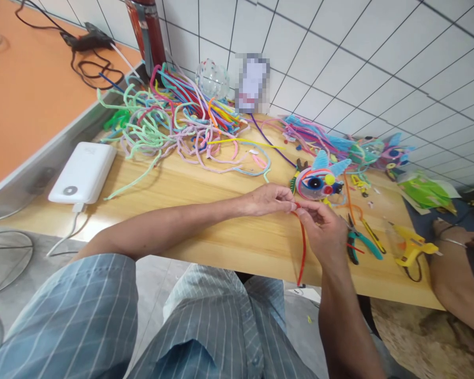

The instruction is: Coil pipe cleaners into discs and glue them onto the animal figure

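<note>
My left hand [269, 200] and my right hand [324, 225] meet over the wooden table [189, 226]. Both pinch a red pipe cleaner [302, 247] at its upper end, where the fingertips hide part of it. Its free length hangs down toward the table's front edge. Just beyond my fingers sits a round figure [316, 183] with light blue ears, a big dark eye and a red nose. Green-handled pliers [293, 181] lie partly behind that figure.
Heaped pipe cleaners [154, 121] cover the back left, near a white power bank [82, 172]. Teal-handled pliers [365, 239], a yellow cutter [374, 236] and a yellow glue gun [413, 246] lie right. Another person's arm [454, 268] rests at far right.
</note>
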`<state>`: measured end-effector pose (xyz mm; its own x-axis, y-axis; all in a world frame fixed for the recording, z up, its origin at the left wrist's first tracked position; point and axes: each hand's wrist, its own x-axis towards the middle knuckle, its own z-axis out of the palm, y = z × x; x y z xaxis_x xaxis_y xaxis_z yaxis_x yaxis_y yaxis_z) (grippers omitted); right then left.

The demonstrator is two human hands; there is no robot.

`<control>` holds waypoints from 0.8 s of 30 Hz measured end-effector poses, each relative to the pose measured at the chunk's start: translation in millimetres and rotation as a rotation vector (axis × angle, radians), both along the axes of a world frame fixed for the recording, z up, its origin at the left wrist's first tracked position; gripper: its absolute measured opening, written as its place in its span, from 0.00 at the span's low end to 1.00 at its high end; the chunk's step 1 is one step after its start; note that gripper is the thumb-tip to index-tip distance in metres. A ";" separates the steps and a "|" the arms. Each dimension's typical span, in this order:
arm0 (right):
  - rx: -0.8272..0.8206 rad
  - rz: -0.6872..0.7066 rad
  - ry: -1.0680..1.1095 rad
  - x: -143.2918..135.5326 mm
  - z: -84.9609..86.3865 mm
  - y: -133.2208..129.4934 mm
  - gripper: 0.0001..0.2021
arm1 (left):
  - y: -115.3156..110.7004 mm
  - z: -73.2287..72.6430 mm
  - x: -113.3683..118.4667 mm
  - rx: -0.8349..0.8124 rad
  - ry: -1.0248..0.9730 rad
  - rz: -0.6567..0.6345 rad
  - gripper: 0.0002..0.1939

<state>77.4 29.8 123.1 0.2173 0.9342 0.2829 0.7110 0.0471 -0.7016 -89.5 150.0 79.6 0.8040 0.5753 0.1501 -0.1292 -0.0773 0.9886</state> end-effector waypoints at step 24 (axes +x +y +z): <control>0.039 -0.165 0.265 -6.7 -23.4 4.5 0.10 | -15.7 4.1 0.2 0.063 -0.035 0.126 0.11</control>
